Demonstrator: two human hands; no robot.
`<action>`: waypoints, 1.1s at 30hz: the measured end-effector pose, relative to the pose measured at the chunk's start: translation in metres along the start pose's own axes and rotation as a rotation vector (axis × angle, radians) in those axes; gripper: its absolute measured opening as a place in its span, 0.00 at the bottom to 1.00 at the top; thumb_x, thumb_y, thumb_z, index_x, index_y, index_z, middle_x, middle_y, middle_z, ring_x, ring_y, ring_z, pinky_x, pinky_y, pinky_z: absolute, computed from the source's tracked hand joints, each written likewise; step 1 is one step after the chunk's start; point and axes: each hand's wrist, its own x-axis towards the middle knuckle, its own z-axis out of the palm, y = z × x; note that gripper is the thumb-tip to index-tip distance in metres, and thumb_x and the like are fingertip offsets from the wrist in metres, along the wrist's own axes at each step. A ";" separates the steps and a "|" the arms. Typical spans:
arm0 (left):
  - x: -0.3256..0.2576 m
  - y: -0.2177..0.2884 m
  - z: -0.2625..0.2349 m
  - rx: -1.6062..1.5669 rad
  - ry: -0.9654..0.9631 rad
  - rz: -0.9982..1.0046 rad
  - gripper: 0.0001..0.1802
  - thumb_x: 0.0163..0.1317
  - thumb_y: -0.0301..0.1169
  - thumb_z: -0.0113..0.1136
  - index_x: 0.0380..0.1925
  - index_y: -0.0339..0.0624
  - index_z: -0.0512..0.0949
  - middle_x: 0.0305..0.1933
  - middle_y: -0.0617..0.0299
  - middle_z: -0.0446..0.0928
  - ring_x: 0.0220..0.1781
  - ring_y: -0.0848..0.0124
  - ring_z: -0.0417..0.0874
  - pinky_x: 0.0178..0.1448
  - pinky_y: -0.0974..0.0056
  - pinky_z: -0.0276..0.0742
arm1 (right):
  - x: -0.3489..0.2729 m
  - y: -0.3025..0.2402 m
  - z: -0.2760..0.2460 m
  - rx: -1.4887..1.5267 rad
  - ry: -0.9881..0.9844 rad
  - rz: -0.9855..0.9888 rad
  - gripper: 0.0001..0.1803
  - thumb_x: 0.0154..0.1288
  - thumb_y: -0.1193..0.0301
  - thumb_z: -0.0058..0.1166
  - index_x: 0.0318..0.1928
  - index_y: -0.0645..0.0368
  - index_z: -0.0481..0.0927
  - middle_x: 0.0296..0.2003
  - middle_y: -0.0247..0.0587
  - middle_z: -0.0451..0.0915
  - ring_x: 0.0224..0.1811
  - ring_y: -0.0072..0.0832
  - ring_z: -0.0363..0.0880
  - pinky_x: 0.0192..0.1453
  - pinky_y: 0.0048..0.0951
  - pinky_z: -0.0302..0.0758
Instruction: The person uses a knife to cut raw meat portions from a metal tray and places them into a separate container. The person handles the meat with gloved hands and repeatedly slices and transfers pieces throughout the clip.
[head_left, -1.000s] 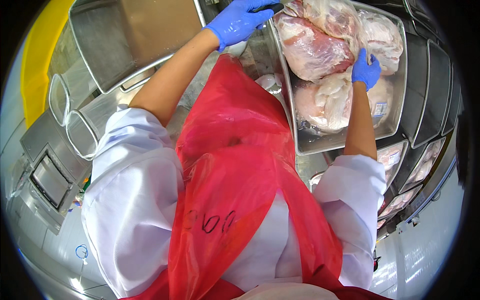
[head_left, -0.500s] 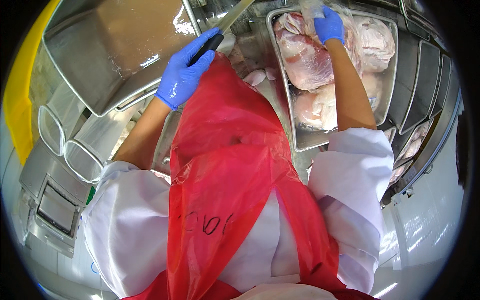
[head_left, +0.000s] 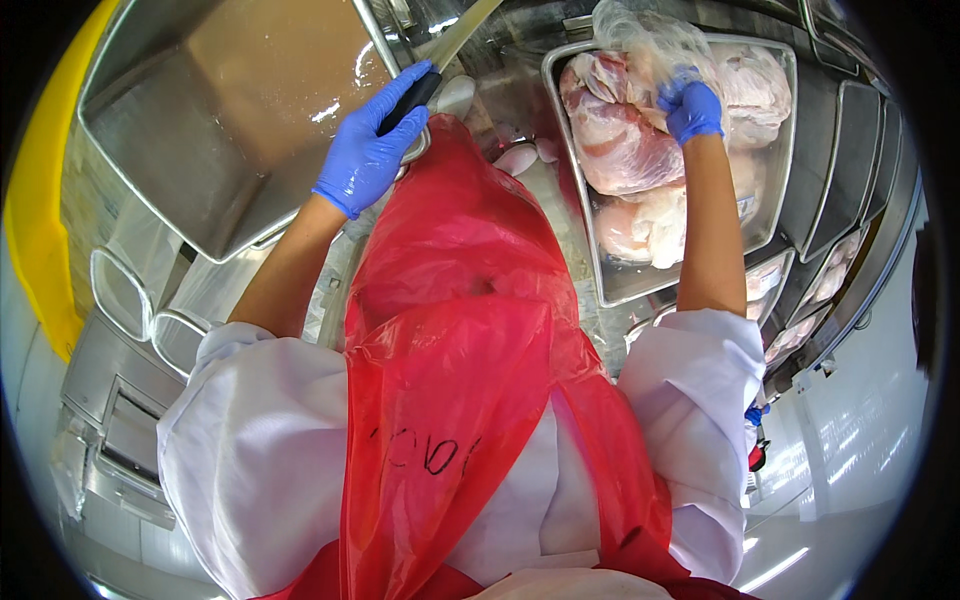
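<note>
My left hand, in a blue glove, is closed round the black handle of a knife. Its long pale length points away to the upper right, its far end cut off by the frame. My right hand, also gloved in blue, is closed on a clear plastic bag that lies bunched over large pieces of raw meat. The fingertips are partly hidden in the plastic. These pieces sit in a metal pan on the right, with a paler piece beyond my right hand.
A deep metal tub with murky brownish liquid stands at the left, a yellow sheet beside it. Clear bins stand below the tub. More metal pans, some with meat, line the right. Pale scraps lie between tub and pan.
My right hand has drawn back toward me and slightly right, with the plastic bag bunched up beyond it. My left hand stays nearly in place with the knife. The view has shifted slightly.
</note>
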 end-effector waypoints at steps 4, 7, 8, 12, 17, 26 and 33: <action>0.003 0.017 -0.003 0.077 -0.155 -0.067 0.29 0.73 0.34 0.62 0.73 0.58 0.72 0.49 0.53 0.85 0.48 0.68 0.84 0.58 0.62 0.79 | -0.046 -0.016 -0.022 0.070 0.063 -0.084 0.09 0.75 0.72 0.47 0.47 0.49 0.80 0.38 0.33 0.80 0.33 0.30 0.78 0.34 0.33 0.76; 0.004 0.024 0.003 0.245 -0.303 0.004 0.29 0.73 0.35 0.61 0.73 0.60 0.72 0.48 0.52 0.86 0.45 0.65 0.85 0.56 0.61 0.80 | -0.066 -0.015 -0.044 0.184 0.100 -0.149 0.08 0.74 0.73 0.47 0.47 0.51 0.80 0.36 0.33 0.79 0.32 0.28 0.75 0.35 0.31 0.74; 0.004 0.037 0.006 0.317 -0.358 -0.019 0.29 0.73 0.35 0.61 0.74 0.59 0.72 0.50 0.54 0.86 0.43 0.69 0.83 0.55 0.62 0.79 | -0.075 -0.016 -0.040 0.242 0.131 -0.172 0.08 0.73 0.74 0.48 0.46 0.52 0.80 0.34 0.32 0.78 0.30 0.27 0.74 0.34 0.30 0.73; 0.009 0.055 0.022 0.464 -0.455 0.051 0.30 0.72 0.39 0.61 0.74 0.65 0.71 0.39 0.46 0.83 0.35 0.62 0.82 0.49 0.58 0.79 | -0.099 -0.007 -0.044 0.322 0.088 -0.233 0.05 0.72 0.75 0.50 0.41 0.52 0.79 0.27 0.30 0.72 0.25 0.26 0.68 0.31 0.29 0.68; 0.012 0.072 0.027 0.582 -0.609 -0.020 0.30 0.71 0.37 0.61 0.73 0.65 0.72 0.48 0.42 0.84 0.40 0.54 0.85 0.51 0.55 0.80 | -0.132 0.015 -0.071 0.431 -0.163 -0.247 0.05 0.73 0.73 0.50 0.40 0.50 0.79 0.27 0.29 0.72 0.26 0.25 0.69 0.32 0.29 0.69; 0.003 0.065 0.018 0.497 -0.700 0.082 0.31 0.70 0.37 0.63 0.73 0.69 0.71 0.43 0.42 0.85 0.42 0.51 0.89 0.51 0.52 0.83 | -0.195 0.026 -0.052 0.158 0.210 -0.323 0.09 0.77 0.71 0.46 0.46 0.52 0.82 0.32 0.27 0.78 0.32 0.22 0.74 0.40 0.29 0.75; -0.004 0.072 -0.005 0.157 -0.586 0.024 0.35 0.69 0.25 0.62 0.76 0.38 0.66 0.74 0.58 0.73 0.70 0.73 0.75 0.74 0.67 0.67 | -0.192 0.071 -0.090 0.288 -0.042 -0.469 0.12 0.71 0.78 0.45 0.46 0.58 0.82 0.36 0.30 0.79 0.34 0.20 0.76 0.37 0.24 0.74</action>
